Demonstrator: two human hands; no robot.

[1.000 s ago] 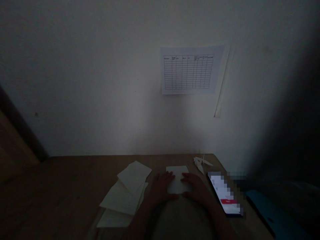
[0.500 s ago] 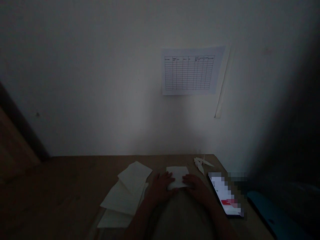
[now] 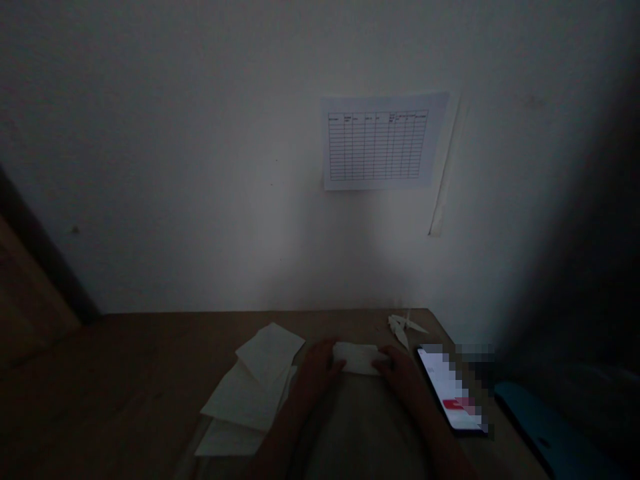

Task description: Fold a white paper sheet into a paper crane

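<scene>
A small white sheet of paper (image 3: 357, 358) lies on the wooden table (image 3: 150, 373) in front of me, folded into a narrow band. My left hand (image 3: 315, 373) presses on its left end with curled fingers. At the paper's right end, my right hand (image 3: 403, 373) does the same. Both hands grip the paper at its edges. The light is dim and the fingers are hard to make out.
A loose pile of white sheets (image 3: 255, 383) lies left of my hands. A folded paper figure (image 3: 403, 327) sits near the wall. A lit phone (image 3: 450, 390) lies to the right, a blue object (image 3: 540, 433) beyond it. A printed table sheet (image 3: 380, 141) hangs on the wall.
The paper's near half has been folded up and away, so it now shows as a narrow strip. Both hands moved forward with the fold.
</scene>
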